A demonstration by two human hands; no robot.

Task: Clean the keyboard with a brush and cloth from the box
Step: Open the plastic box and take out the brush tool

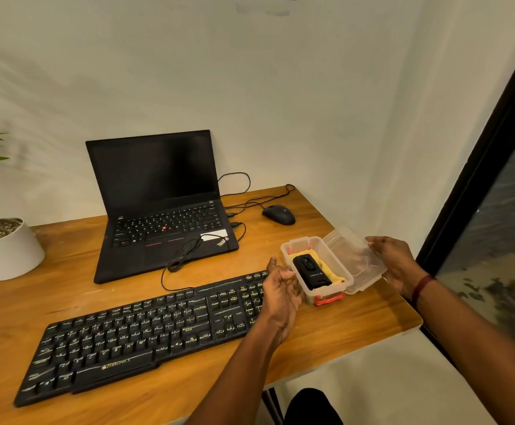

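1. The table [336, 329] has its right edge passing under the right wrist. There is bare wood nearer than both sets of fingers, out to the rounded corner.
2. A dark window frame [477, 179] stands close outside the right hand [394, 262].
3. Left hand [280, 289]: fingers loosely curled, holding nothing, over the right end of the keyboard [133, 332].
4. The box [334, 256] is just right of the left fingertips; I cannot tell if they touch. It is open, with a red latch at its near end.
5. The right hand grips the clear lid [351, 256], thumb on the far edge and fingers underneath. The lid is tilted against the box's right side.
6. A black tool [311, 271] lies on the yellow cloth [331, 271] inside the box, between the hands and nearer the left fingertips.
7. The laptop [158, 204] and mouse [278, 214] are beyond the fingers, well apart.
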